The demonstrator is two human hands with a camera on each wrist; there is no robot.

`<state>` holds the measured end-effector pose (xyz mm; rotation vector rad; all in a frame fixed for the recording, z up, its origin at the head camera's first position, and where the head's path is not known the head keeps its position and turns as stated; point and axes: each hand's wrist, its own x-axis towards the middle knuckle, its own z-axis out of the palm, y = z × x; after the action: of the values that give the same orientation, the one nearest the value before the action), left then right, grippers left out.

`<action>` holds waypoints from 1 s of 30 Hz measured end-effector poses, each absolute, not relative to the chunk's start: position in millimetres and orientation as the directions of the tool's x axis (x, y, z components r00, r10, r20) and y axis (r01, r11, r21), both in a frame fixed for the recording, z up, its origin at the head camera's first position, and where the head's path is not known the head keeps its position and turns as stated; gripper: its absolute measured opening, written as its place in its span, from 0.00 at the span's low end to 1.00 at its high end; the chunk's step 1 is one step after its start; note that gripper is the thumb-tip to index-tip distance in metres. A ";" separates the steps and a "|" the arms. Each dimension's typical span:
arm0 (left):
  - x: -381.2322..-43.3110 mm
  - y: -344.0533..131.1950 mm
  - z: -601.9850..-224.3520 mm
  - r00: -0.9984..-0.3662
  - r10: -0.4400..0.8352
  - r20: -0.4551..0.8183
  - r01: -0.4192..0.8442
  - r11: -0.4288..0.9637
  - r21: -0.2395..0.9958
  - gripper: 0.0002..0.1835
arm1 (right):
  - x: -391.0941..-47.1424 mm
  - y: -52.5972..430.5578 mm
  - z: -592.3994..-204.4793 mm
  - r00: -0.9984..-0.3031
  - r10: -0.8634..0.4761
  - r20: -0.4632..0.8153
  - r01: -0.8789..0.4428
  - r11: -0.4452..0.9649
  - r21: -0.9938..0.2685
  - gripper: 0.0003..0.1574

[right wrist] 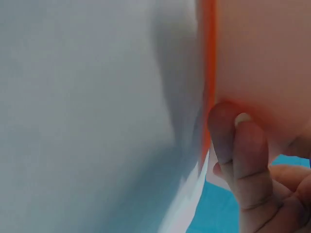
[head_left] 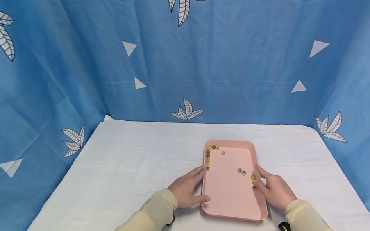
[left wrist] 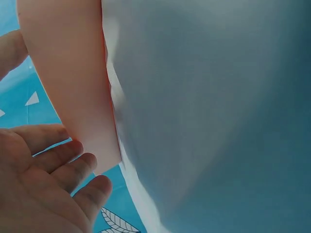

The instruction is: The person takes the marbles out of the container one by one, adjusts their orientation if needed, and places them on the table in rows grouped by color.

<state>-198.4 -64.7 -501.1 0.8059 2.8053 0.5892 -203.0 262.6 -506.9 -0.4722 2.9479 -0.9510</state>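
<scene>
A pink rectangular tray is held at its two long sides by both hands, low over the white cloth. My left hand grips its left side, thumb over the rim; in the left wrist view the fingers reach the tray's outer wall. On the opposite side my right hand holds the rim, fingertips pressed to the outer wall. Inside, small shiny green-yellow and brown beads line the far left corner. Two more beads lie right of centre, and several beside the right thumb.
White cloth covers the table under the tray. Blue curtains with leaf and triangle prints stand behind and at both sides. A small black device is at the right wrist.
</scene>
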 end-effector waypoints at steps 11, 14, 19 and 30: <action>-201.2 -64.0 -503.6 -0.840 0.542 -0.017 0.502 0.789 0.354 0.52 | -200.6 267.5 -502.1 -0.936 -0.346 0.068 -0.329 0.788 -0.520 0.45; -201.9 -63.4 -503.6 -0.840 0.543 -0.015 0.504 0.789 0.351 0.52 | -200.1 269.4 -499.5 -0.931 -0.361 0.060 -0.342 0.800 -0.493 0.48; -202.6 -61.8 -503.2 -0.836 0.548 -0.023 0.507 0.788 0.351 0.53 | -196.1 271.1 -500.2 -0.908 -0.415 0.050 -0.389 0.796 -0.463 0.57; -196.5 -62.6 -498.5 -0.825 0.556 -0.103 0.502 0.804 0.320 0.62 | -190.9 274.4 -506.6 -0.897 -0.443 0.015 -0.407 0.810 -0.423 0.64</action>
<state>-196.5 -62.6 -498.5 0.8290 2.7990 0.4174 -190.9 274.4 -506.6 -0.6839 2.9085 -0.6503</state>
